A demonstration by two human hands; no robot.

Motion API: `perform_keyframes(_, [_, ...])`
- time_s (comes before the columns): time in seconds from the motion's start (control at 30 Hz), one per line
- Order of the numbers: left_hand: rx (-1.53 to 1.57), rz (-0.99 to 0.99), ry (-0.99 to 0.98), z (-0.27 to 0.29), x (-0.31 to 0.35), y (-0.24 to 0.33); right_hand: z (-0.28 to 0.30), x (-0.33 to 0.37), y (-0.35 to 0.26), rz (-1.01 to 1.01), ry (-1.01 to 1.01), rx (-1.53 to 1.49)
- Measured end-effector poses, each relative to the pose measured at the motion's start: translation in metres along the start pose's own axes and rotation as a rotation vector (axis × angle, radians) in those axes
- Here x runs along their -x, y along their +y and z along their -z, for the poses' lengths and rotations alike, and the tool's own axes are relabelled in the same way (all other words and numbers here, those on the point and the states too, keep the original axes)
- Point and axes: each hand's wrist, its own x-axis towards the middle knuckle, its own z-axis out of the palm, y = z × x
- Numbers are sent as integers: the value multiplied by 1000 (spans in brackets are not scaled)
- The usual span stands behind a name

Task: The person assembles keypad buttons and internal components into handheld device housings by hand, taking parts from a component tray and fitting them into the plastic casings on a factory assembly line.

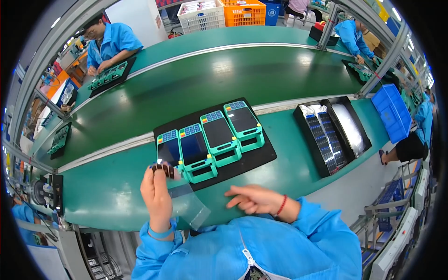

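My left hand [157, 198] pinches a clear plastic film [189, 203] that hangs toward my body. Small dark squares on a strip [166, 171] show at its fingertips; whether they belong to the film I cannot tell. Just beyond are several handheld card terminals [217, 132] in teal-green frames, side by side on a black mat [254, 163]. Their keypads face away from me and their dark screens face up. My left fingertips overlap the nearest corner of the leftmost terminal in view. My right hand [254, 199] hovers right of the film, index finger stretched out, nothing in it.
To the right lies an open black box [322, 140] with rows of dark parts and white wrapping. A blue bin [392, 113] stands at the bench's right end. Beyond a metal rail runs a green conveyor belt [196, 74]. Co-workers in blue [114, 39] sit across it.
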Motion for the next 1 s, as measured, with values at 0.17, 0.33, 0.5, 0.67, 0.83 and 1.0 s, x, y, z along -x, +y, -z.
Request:
perform_keyframes(0.17, [57, 123, 63, 23, 12, -15, -25, -59, -20, 198, -4, -216])
perform_keyframes(0.33, [54, 176, 70, 40, 6, -44, -31, -119, -94, 313, 21, -187])
perform_keyframes(0.5, [112, 254, -13, 36, -18, -71, -24, -180, -206, 630, 126, -134])
perform_keyframes(0.67, [274, 394, 19, 26, -43, -99, -78, -151, -177, 709, 336, 617])
perform_keyframes(0.83, [254, 330, 44, 10, -42, -123, -89, -114, -76, 1034, 290, 1092])
perform_keyframes(1.0, [262, 352, -115, -32, -26, -111, -52, -98, -69, 1131, 270, 901])
